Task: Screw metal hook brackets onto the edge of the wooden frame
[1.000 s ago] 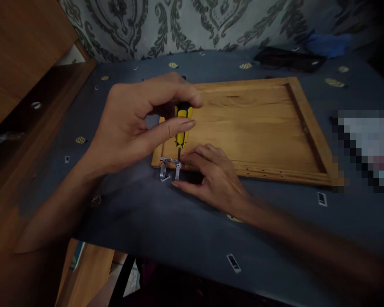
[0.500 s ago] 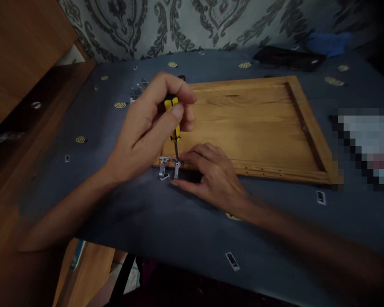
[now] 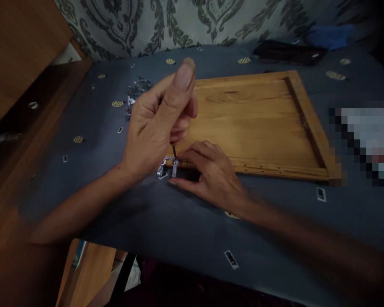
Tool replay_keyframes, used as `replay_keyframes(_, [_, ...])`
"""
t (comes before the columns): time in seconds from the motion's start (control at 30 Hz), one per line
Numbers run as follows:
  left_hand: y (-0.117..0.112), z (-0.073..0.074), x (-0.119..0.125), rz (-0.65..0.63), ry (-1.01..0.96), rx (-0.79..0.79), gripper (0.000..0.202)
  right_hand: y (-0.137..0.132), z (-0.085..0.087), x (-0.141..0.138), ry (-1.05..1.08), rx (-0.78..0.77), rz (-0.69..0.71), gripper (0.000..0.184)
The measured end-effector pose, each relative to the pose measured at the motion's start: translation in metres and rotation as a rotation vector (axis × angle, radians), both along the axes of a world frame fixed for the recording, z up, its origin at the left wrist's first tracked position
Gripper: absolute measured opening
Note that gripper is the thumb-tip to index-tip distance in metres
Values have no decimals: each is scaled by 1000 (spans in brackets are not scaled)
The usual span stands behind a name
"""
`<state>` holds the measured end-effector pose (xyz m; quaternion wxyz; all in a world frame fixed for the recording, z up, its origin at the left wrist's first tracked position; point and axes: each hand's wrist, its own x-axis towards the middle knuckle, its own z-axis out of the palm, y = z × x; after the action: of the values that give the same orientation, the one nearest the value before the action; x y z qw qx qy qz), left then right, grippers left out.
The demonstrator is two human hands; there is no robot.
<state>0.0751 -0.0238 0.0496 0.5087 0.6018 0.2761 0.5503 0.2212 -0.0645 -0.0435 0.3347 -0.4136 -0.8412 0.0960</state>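
Note:
My left hand (image 3: 158, 121) is wrapped round a screwdriver, hiding its yellow and black handle; only the dark shaft (image 3: 173, 151) shows below my fingers. The tip stands on a small metal hinge bracket (image 3: 168, 166) at the near left corner of a wooden panel (image 3: 252, 117). My right hand (image 3: 211, 175) rests on the cloth at the panel's near edge, its fingers pressed against the bracket and the wood beside it.
A dark blue patterned cloth (image 3: 166, 221) covers the table. A pile of metal hardware (image 3: 136, 91) lies at the far left. A dark flat object (image 3: 288, 51) and a blue cloth (image 3: 329, 34) lie at the back right. Wooden furniture (image 3: 16, 55) stands to the left.
My left hand has turned round the screwdriver and closed over the handle, so the yellow no longer shows and my thumb points up. My right hand has stayed at the bracket.

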Motion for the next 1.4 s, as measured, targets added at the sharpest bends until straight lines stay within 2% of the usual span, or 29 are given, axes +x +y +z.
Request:
replay_keyframes(0.2, [2,0,2,-49,-22,55,62,0,-1,0,-1,-9,6,49])
replay_keyframes(0.43, [-2,8,2,-115,-58,-103,60,-1,0,0,-13,-5,10,46])
replay_keyframes(0.57, [-2,11,2,-143,-42,-119,63,-1,1,0,-1,-7,18,44])
replay_keyframes(0.73, [0,12,2,-97,26,-115,63,-1,0,0,-9,-17,1,44])
replay_keyframes(0.9, [-1,11,3,-149,-22,-104,64,-1,0,0,-11,-19,-10,46])
replay_keyframes(1.03, [-2,21,3,-23,-75,-129,61,-1,-1,1,3,-17,12,46])
replay_keyframes(1.1, [-3,27,1,19,-135,-87,60,0,-1,1,11,-22,15,45])
replay_keyframes(1.23, [-4,32,-1,14,-166,-54,60,0,-1,1,14,-16,18,45])
replay_keyframes(1.4, [-4,26,0,-2,-132,-101,61,-1,0,1,3,-14,15,50])
